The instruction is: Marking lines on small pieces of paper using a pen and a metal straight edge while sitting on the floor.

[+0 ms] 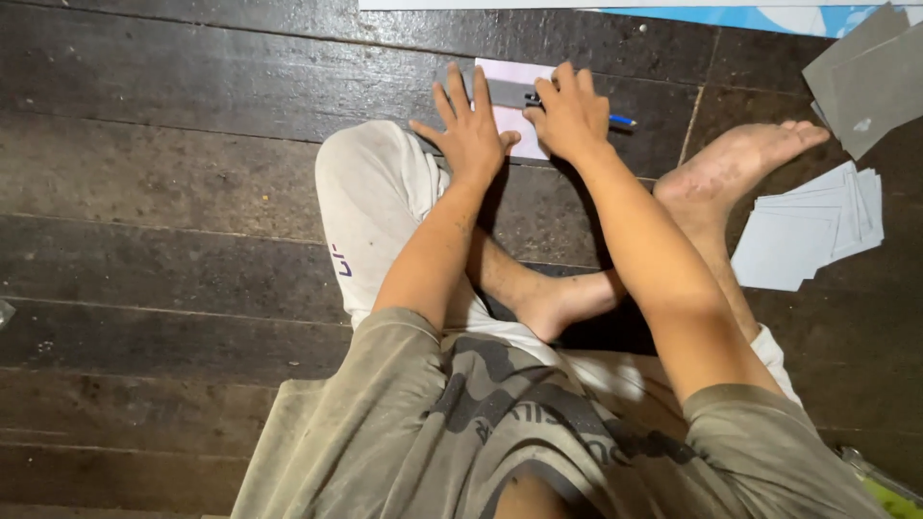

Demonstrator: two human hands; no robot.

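Observation:
I sit cross-legged on a dark wooden floor. My left hand lies flat with fingers spread, pressing on a grey strip, perhaps a ruler, laid across a pale pink sheet of paper. Beside it, my right hand rests on the same sheet, its fingers curled around a blue pen whose end sticks out to the right. Most of the sheet is hidden under both hands.
A fanned stack of white paper pieces lies right of my bare foot. Grey sheets sit at the top right, and a blue and white sheet lies along the top edge.

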